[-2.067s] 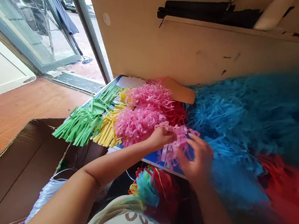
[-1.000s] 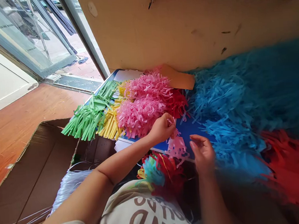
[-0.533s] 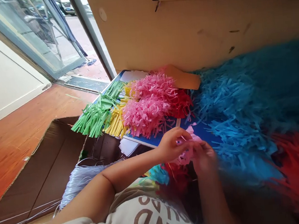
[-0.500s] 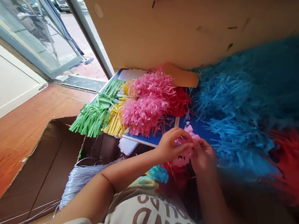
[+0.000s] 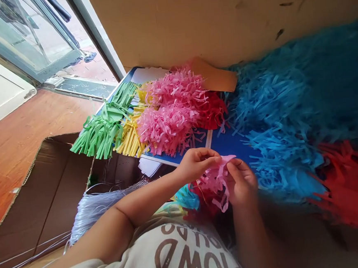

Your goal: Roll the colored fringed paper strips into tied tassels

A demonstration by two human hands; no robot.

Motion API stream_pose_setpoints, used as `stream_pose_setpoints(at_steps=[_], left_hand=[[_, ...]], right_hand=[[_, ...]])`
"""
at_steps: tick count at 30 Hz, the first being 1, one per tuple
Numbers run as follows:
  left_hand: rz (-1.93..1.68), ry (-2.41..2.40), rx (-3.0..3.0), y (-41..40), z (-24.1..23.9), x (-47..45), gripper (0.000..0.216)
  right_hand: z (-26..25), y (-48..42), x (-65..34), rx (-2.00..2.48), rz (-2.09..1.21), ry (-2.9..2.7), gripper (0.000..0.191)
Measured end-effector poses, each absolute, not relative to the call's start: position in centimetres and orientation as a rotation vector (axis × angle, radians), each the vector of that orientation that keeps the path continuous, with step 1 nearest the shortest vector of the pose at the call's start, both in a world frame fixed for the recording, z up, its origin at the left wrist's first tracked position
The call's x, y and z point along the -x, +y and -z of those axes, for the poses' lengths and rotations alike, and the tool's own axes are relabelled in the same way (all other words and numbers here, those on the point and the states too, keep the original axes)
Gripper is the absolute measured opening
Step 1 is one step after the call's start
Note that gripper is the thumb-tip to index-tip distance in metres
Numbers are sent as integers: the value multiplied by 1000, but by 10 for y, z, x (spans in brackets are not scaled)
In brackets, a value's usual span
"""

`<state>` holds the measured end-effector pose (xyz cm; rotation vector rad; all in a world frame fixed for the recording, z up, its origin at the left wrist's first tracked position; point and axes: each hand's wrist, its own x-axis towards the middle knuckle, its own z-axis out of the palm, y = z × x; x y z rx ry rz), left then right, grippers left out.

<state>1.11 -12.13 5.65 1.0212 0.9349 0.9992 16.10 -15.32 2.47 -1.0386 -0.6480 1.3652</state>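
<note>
My left hand (image 5: 197, 164) and my right hand (image 5: 242, 179) pinch the upper edge of a pink tissue-paper fringe (image 5: 215, 178) between thumb and finger. Its cut strips hang below my fingers, close in front of my shirt. Beneath it, turquoise fringe (image 5: 187, 197) and dark red fringe lie near my lap. Just beyond my hands is the blue board (image 5: 233, 141), with heaps of pink fringe (image 5: 168, 120), yellow fringe (image 5: 130, 135), green fringe (image 5: 100, 134) and red fringe (image 5: 212, 111) on it.
A large pile of blue fringe (image 5: 277, 118) spreads along the wall at right, with red fringe (image 5: 353, 182) before it. An orange card (image 5: 218, 76) leans at the back. At left stand an open cardboard box (image 5: 44, 194) and a bundle of white cord (image 5: 94, 206); a glass door is beyond.
My hands have drawn slightly apart, and the pink fringe now hangs down between them with its top edge stretched. The view has tilted a little downward.
</note>
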Motion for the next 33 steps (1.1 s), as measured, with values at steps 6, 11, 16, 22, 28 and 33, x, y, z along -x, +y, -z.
stream_pose_setpoints(at_steps=[6,11,16,22,28,33], left_hand=[[-974,941,-1093,-120,-54,-11,36],[-970,935,-1147,-120,-54,-11,34],[-931,930,-1138,-120,-52,-11,40],[-1106,1067,-1617,-126,-49,-13,29],[-1144,1142,-2178,-139,-50,-17,25],[-1032,1072,-2165,-141,-50,-17,41]], right_hand=[[-28,-151,-159,1084,-1255,-683,26],[-28,-148,-158,1114,-1245,-655,25],[-29,-149,-160,1127,-1240,-689,22],[-28,-151,-159,1088,-1311,-645,26],[-22,-153,-157,1121,-1254,-679,33],[-18,-158,-159,1166,-1245,-726,31]])
